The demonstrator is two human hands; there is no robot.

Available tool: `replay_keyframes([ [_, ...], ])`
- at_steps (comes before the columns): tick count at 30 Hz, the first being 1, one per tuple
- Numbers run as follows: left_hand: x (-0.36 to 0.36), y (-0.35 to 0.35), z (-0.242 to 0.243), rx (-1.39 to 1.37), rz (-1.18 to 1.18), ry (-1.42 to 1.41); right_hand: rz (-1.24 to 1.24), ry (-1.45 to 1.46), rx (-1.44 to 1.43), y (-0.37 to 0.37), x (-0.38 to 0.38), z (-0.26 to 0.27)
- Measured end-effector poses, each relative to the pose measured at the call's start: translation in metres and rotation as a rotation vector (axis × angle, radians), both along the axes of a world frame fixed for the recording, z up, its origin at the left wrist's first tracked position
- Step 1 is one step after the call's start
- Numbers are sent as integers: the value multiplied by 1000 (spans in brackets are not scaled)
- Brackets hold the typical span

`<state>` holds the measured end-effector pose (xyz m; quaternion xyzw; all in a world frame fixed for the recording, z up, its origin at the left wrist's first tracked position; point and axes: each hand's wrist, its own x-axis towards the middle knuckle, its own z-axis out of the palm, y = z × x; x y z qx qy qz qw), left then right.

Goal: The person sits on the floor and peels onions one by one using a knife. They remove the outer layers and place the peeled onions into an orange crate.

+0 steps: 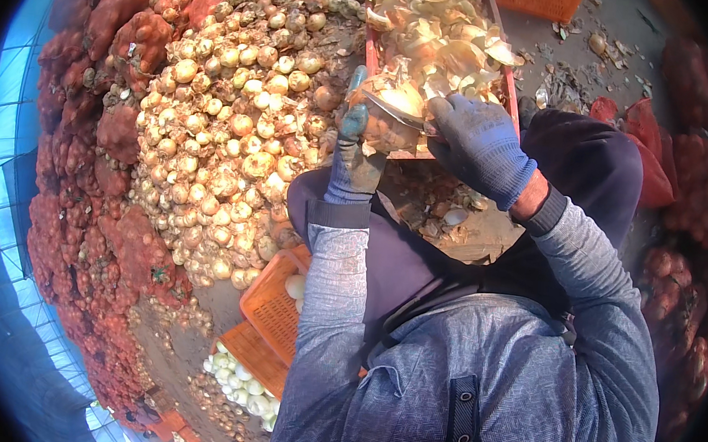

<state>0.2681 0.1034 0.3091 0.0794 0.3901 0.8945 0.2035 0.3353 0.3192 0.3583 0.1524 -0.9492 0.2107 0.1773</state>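
In a worn knit work glove, my left hand holds a large onion with brown, partly loose skin. The gloved right hand is closed round the handle of a knife, mostly hidden by the fingers. The knife's curved metal blade lies across the upper side of the onion, pointing left. Both hands are at the near edge of a red plastic crate heaped with papery onion skins.
A large pile of unpeeled onions lies at left, backed by red mesh sacks. An orange basket holds a few peeled onions; more peeled onions are below it. Other mesh sacks stand at right. Skin scraps litter the floor.
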Motion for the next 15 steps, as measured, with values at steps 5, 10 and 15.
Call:
replay_keyframes([
  [5,5,9,11,-40,1,19,-89,-49,9,20,-8,-28],
  [10,0,5,7,-31,-6,-43,-68,-32,-44,12,-9,-20],
  [15,-5,3,-3,-26,-20,-62,8,83,-68,13,-20,-21],
])
